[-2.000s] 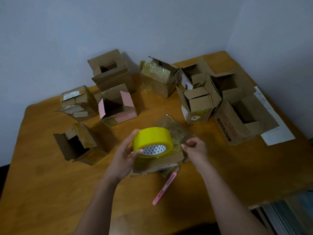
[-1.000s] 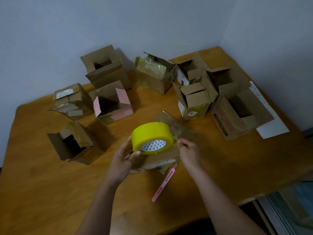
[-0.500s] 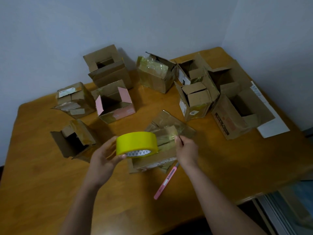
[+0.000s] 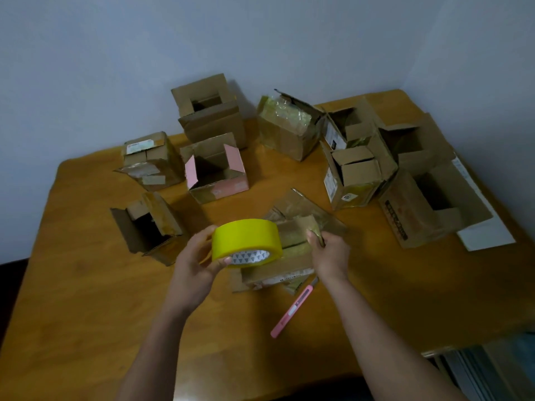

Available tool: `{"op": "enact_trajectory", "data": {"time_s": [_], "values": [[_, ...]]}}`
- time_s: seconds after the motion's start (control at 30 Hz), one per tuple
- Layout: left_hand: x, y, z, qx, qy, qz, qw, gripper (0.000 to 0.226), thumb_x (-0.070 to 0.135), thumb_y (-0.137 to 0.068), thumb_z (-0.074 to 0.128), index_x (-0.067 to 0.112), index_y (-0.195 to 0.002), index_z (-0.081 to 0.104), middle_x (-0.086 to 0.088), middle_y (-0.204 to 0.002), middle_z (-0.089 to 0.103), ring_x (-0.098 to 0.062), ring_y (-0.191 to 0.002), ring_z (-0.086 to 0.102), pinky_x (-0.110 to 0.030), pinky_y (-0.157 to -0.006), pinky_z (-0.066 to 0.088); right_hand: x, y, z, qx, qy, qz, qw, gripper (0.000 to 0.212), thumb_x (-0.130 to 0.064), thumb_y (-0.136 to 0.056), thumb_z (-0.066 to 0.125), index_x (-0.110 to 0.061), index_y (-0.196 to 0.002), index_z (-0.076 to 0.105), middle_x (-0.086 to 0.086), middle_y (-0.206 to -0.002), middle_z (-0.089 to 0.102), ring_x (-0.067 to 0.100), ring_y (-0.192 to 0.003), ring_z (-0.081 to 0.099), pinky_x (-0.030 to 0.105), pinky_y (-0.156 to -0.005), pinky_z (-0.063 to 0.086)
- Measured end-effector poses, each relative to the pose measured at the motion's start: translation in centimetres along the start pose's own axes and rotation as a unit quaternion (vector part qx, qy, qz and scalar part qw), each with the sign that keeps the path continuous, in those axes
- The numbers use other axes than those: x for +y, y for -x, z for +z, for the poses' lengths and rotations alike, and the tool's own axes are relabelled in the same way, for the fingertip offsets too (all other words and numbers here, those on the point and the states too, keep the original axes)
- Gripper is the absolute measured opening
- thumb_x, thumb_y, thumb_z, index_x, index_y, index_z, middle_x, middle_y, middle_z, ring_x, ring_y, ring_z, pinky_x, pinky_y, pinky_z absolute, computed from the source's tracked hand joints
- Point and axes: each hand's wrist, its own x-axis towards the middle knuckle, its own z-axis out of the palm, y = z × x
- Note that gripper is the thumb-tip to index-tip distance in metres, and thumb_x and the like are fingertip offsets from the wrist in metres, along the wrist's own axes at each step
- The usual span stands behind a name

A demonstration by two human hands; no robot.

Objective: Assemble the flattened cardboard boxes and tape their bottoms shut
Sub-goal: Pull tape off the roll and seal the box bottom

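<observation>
Nearest us, a pink utility knife (image 4: 294, 307) lies on the tabletop (image 4: 86, 299), just below and inside our right wrist.

Our left hand (image 4: 194, 264) holds a yellow tape roll (image 4: 246, 241) above the tabletop. Its fingers (image 4: 202, 231) curl over the roll's far left side and the thumb presses up at the lower rim, so the hand is wrapped firmly around the roll. The patterned core faces down toward us.

Our right hand (image 4: 330, 253) sits just right of the roll. Its fingers are drawn together in a pinch at the thumb tip, on what looks like the loose end of tape against the box flap; we cannot tell the tape end from the shiny old tape there.

Directly under and between both hands lies the cardboard box being worked on (image 4: 289, 250), on its side with its flaps toward the far right.

Beyond the fingers, assembled boxes stand in an arc. To the left is an open brown box (image 4: 150, 227). Farther off are a labelled closed box (image 4: 150, 162) and a pink-flapped box (image 4: 217, 172). Behind that a taller box (image 4: 211, 117) stands against the wall (image 4: 260, 39). To the far right a cluster of open boxes (image 4: 376, 157) stands close together, beside a white sheet (image 4: 486, 235).
</observation>
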Motion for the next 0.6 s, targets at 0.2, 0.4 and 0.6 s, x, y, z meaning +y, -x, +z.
{"op": "enact_trajectory", "data": {"time_s": [0.2,0.4,0.6], "values": [[0.2,1.2,-3.2,0.039,-0.133,0.021,0.99,0.057,0.012,-0.079,0.074,0.028,-0.129,0.051,0.0,-0.12,0.049,-0.021,-0.111,0.05,-0.026,-0.082,0.047,0.1,0.1,0.5,0.015,0.004,0.002,1.0,0.033,-0.028,-0.098,0.054,-0.009,-0.072,0.057,-0.002,-0.057,0.049,0.007,-0.05,0.044,0.019,-0.043,0.03],[-0.6,1.6,-4.3,0.061,-0.218,-0.016,0.974,0.063,0.019,-0.079,0.077,0.018,-0.136,0.051,0.002,-0.124,0.046,-0.027,-0.117,0.047,-0.049,-0.086,0.05,1.1,-0.1,1.7,0.044,0.11,0.023,0.993,0.041,-0.046,-0.099,0.044,-0.011,-0.1,0.066,0.013,-0.092,0.066,0.031,-0.092,0.062,0.04,-0.071,0.049],[-1.0,1.8,-4.7,0.056,-0.224,-0.033,0.972,0.066,0.021,-0.079,0.078,0.019,-0.139,0.049,0.001,-0.126,0.048,-0.025,-0.118,0.048,-0.051,-0.09,0.051,-0.7,0.9,2.0,0.089,0.094,-0.006,0.992,0.046,-0.028,-0.095,0.058,-0.026,-0.14,0.046,0.007,-0.105,0.069,0.028,-0.098,0.066,0.038,-0.069,0.054]]}}
